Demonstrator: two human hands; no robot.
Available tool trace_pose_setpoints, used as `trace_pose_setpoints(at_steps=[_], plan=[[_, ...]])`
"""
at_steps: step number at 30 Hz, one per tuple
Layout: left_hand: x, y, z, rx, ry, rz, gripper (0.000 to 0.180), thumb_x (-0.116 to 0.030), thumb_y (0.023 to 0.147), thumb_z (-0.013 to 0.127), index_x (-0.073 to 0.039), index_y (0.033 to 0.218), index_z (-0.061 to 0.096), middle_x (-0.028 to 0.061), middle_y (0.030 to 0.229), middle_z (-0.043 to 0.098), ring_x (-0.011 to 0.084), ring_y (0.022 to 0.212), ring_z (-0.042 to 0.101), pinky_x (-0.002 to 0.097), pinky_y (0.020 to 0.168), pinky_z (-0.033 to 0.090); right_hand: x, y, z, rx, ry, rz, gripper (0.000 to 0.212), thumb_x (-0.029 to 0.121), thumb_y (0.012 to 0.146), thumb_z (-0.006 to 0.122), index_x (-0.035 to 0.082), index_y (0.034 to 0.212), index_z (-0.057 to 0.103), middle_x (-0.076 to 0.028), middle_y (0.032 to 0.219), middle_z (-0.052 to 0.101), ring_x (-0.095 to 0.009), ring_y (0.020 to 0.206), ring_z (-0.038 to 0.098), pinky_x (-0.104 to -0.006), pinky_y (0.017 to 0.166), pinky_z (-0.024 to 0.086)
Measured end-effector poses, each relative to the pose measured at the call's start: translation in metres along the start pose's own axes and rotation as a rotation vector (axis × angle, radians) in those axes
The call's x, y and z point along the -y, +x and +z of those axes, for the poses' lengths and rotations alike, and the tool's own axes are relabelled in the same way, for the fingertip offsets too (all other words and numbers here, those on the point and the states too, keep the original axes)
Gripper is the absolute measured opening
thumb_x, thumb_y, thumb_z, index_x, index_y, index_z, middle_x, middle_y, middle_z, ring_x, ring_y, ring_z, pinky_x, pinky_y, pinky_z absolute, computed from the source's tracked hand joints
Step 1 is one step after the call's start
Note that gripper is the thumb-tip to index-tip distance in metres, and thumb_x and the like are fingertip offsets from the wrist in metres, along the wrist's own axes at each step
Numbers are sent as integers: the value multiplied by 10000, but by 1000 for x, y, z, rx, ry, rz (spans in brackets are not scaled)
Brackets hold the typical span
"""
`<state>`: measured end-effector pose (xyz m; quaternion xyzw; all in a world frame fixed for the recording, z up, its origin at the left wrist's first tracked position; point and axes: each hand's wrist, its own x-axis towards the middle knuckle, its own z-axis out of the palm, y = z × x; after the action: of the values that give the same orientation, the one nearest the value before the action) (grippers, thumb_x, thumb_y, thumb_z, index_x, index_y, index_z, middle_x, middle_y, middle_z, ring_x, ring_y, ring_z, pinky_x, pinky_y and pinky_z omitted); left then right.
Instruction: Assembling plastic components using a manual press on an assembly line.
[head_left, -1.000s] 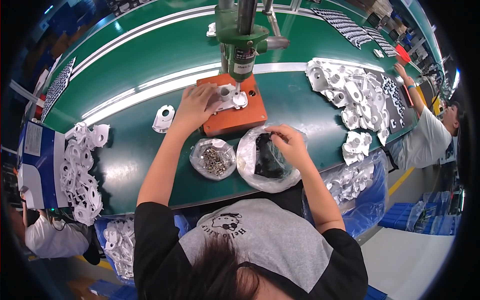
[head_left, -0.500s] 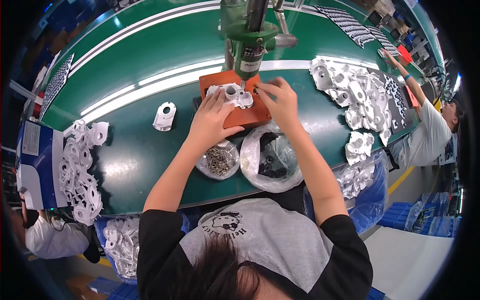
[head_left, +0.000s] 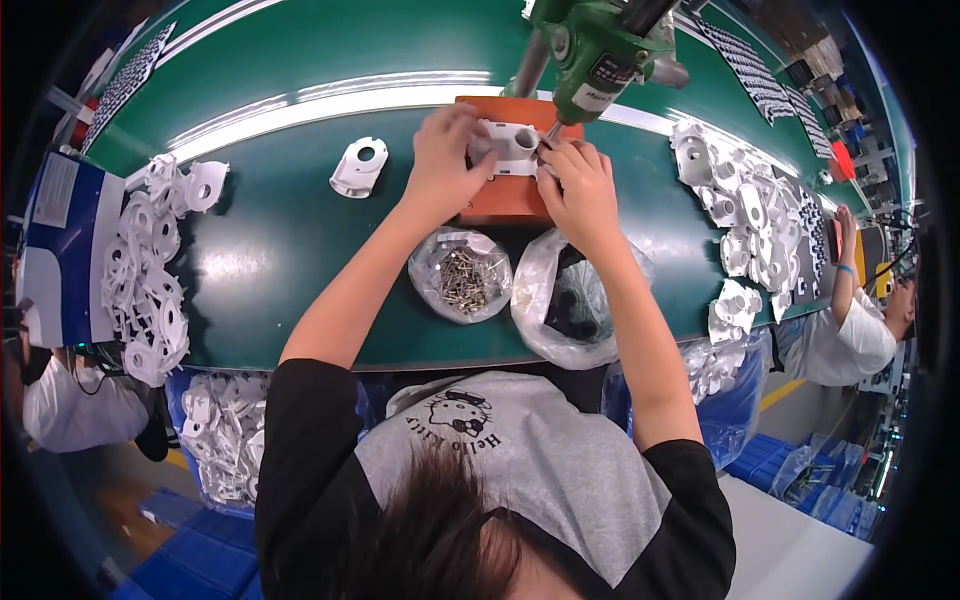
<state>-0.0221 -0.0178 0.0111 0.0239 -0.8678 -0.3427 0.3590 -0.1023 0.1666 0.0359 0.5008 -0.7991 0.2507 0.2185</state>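
Roughly at the upper centre of the frame, left hand (head_left: 447, 160) blurred, grip half open, thumb and fingers parted about the left end of a white plastic part (head_left: 512, 161); cannot tell how firmly held. Just to its right, right hand (head_left: 583, 190) with fingertips drawn close together at the part's right end, beside the tool tip (head_left: 557, 127); cannot tell of any small thing pinched inside that grip.

Seated on an orange block (head_left: 500, 207). By judgement, somewhere mid-step: placing on the block done, handwork at the right end apparently unfinished, part not yet off the block. Long axis running left to right across the frame, nearly level; round opening facing up toward the camera, nearer the right end; left end hidden by fingers.

Above, toward the upper right, a green drill press (head_left: 607, 62). Lower down, on the green surface (head_left: 270, 300), a bag of screws (head_left: 465, 277) and, just beside it, a bag of dark pieces (head_left: 575, 300). Left of the block, well apart, a loose white part (head_left: 353, 182). Farther out, a left heap (head_left: 120, 285) and a right heap (head_left: 725, 185) of similar parts, finished or waiting impossible to tell.
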Motion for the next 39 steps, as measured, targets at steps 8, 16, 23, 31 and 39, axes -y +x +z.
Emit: trace_pose_setpoints(at_steps=[8, 16, 23, 31, 39], plan=[[21, 2, 17, -17, -450, -469, 677, -214, 665, 810, -58, 1217, 450, 195, 1199, 490, 350, 1136, 493, 412, 943, 432, 10, 2, -19, 36, 96, 116, 202, 149, 807, 616, 60, 987, 633, -81, 1074, 611, -269, 1066, 518, -435, 924, 354], [17, 15, 3, 261, -229, -556, 717, -302, 693, 766, -89, 1281, 414, 154, 1231, 527, 342, 1181, 453, 443, 998, 366, 86, -51, -15, 411, 269, -165, 143, 142, 730, 693, 62, 840, 648, -53, 813, 544, -241, 831, 522, -359, 753, 413], [25, 18, 2, 342, -206, -501, 688, -354, 695, 747, -113, 1255, 429, 111, 1231, 543, 323, 1186, 436, 444, 985, 322, 88, -56, -2, 410, 323, -88, 112, 129, 742, 673, 61, 804, 610, -69, 821, 524, -259, 839, 526, -375, 760, 428], [43, 21, 6, 388, -372, -474, 692, -341, 699, 772, -62, 1232, 429, 172, 1211, 515, 332, 1141, 456, 408, 967, 376, 94, -57, 0, 397, 253, -78, 130, 149, 733, 685, 81, 819, 616, -61, 830, 538, -246, 847, 529, -359, 758, 423], [39, 23, 5, 406, -388, -463, 682, -329, 703, 773, -56, 1223, 427, 174, 1173, 510, 329, 1138, 450, 407, 959, 391, 80, -38, -14, 474, 578, 96, 90, 116, 798, 660, 59, 868, 663, -83, 814, 584, -242, 789, 585, -352, 701, 463]])
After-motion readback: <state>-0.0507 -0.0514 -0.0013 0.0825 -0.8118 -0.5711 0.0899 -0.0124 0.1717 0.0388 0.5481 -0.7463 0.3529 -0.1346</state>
